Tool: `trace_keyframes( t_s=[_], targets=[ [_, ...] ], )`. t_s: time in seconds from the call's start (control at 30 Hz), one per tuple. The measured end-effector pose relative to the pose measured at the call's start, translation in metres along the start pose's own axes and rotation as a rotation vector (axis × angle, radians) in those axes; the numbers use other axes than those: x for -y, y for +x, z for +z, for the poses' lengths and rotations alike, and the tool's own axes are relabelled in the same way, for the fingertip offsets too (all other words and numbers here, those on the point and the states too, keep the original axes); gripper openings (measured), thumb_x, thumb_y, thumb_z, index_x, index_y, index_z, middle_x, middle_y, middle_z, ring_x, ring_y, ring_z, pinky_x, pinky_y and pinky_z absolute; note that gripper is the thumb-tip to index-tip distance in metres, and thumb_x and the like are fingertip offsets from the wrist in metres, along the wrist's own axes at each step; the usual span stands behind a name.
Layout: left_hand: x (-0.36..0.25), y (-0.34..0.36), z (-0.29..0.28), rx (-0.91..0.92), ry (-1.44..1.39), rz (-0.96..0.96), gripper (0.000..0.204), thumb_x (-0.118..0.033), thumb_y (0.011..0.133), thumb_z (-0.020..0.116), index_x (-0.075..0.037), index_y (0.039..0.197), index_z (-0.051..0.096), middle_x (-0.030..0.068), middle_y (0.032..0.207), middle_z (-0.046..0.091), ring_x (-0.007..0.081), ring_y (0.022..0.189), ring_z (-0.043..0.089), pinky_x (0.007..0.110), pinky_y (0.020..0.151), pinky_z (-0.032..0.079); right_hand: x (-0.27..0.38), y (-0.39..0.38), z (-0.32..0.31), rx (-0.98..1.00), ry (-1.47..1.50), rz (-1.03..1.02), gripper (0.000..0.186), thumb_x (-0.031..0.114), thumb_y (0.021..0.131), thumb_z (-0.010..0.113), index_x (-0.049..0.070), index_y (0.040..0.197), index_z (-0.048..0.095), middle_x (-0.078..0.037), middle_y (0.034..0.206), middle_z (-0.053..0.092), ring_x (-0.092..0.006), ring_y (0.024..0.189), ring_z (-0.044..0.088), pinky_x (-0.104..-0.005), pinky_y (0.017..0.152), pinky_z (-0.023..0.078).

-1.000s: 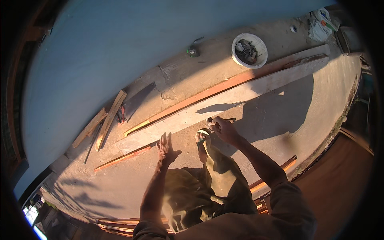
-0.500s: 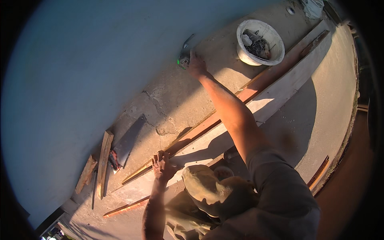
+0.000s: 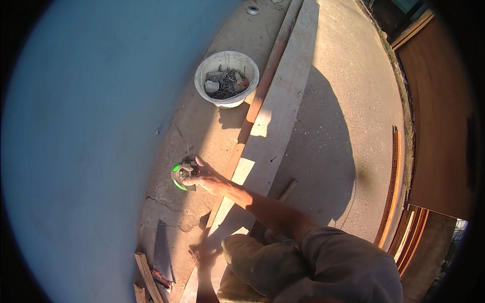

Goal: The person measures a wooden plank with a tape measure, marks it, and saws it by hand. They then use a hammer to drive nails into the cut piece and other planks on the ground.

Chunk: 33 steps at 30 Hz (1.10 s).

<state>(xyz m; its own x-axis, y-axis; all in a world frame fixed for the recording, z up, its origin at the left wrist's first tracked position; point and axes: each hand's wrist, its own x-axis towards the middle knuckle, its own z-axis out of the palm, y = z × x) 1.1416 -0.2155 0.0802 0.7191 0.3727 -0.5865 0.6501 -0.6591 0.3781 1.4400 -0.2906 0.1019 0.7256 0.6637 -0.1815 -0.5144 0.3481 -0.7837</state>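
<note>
"What are your hands doing?"

"My right hand (image 3: 208, 180) is grasping a tool (image 3: 183, 175), thumb crossing its near side, fingers curling round the other. My left hand (image 3: 203, 255) is spreading loosely over the pale board (image 3: 290, 81) and appears to be holding nothing; shadow is hiding whether it is pressing down."

"Where is the tool?"

"It is sitting low over the concrete (image 3: 374, 101), between the blue wall (image 3: 91, 151) and the red-brown beam (image 3: 260, 96). I can't tell whether it is touching the ground. The bucket (image 3: 230, 102) is standing farther up, near the beam."

"What could be going wrong?"

"I'm judging that the tool could be twisting free, because my hand is gripping a rounded body from one side. A wide swing could be knocking the bucket. The saw (image 3: 161, 247) is lying near my left hand, so a forward stumble could be bringing my fingers onto its blade."

"How is the tool looking?"

"It is looking squat and rounded, with bright green curves edging a dull grey middle. My thumb is covering part of it, so finer details are escaping me."
</note>
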Motion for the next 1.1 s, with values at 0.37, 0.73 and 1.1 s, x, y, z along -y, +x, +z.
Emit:
trace_keyframes(
  t_s=[0.37,0.73,1.1],
  targets=[
    [0.097,0.052,0.073,-0.221,0.063,-0.046,0.082,-0.043,0.052,0.090,0.000,0.117,0.063,0.0232,0.119,0.058,0.0406,0.113,0.055,0.051,0.092,0.047,0.054,-0.191,0.012,-0.159,0.475,-0.052,0.038,0.047,0.093,0.065,0.010,0.100,0.065,-0.005,0.091,0.070,-0.0206,0.081,0.069,-0.0395,0.079,0.058],
    [0.050,-0.033,0.064,-0.631,0.221,0.209,0.100,-0.057,0.064,0.085,-0.007,0.138,0.042,0.0156,0.130,0.053,0.0328,0.126,0.049,0.057,0.108,0.033,0.179,-0.480,0.063,-0.443,0.223,-0.551,0.030,0.040,0.097,0.057,0.011,0.092,0.060,-0.007,0.080,0.064,-0.0217,0.073,0.064,-0.0399,0.070,0.055],
    [-0.043,-0.309,0.021,0.678,-1.962,0.827,0.085,-0.070,0.095,0.037,-0.004,0.149,0.030,0.0190,0.139,0.049,0.0355,0.121,0.057,0.050,0.097,0.050,0.041,-0.466,0.205,0.109,-0.322,-0.386,0.020,0.022,0.091,0.062,0.004,0.100,0.061,-0.007,0.088,0.065,-0.0160,0.078,0.062,-0.0303,0.077,0.050]
  ],
)
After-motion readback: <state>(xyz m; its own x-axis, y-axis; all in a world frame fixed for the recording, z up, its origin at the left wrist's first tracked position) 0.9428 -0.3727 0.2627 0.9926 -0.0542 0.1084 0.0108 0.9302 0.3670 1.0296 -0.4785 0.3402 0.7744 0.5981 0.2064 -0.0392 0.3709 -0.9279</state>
